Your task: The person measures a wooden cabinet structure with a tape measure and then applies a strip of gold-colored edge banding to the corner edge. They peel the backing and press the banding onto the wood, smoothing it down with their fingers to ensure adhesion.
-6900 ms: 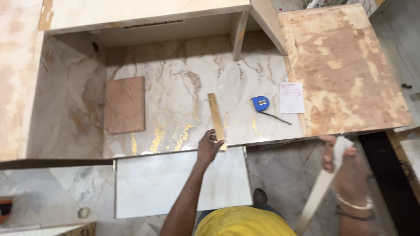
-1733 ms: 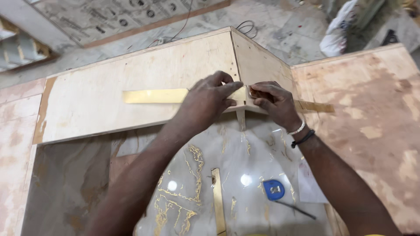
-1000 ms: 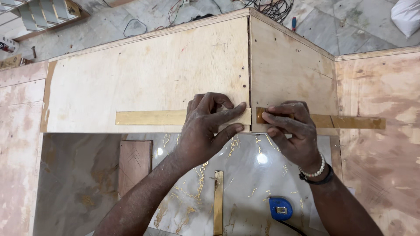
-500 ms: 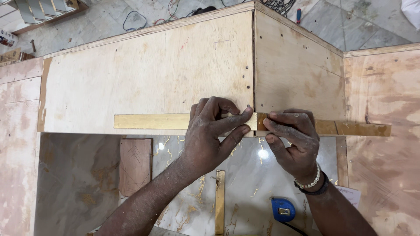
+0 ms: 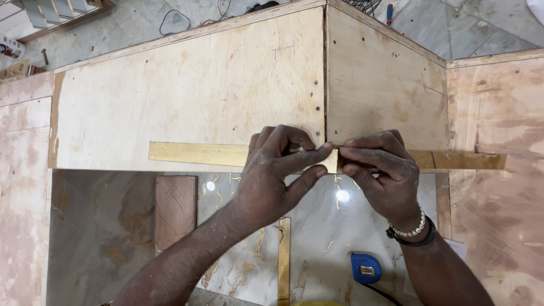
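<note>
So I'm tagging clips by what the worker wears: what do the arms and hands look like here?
Both forearms are bare, with no sleeves and no gloves. The left hand wears nothing. The right hand has a pale beaded bracelet at the wrist, with a black band just behind it. Both hands look dusty.

Blue tape measure [image 5: 366,268], seemingly gold-veined marble [image 5: 323,238]

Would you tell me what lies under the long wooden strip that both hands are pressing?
The wooden strip lies across the plywood panels. Left hand and right hand cover its middle, so the strip over the panel seam is hidden.
</note>
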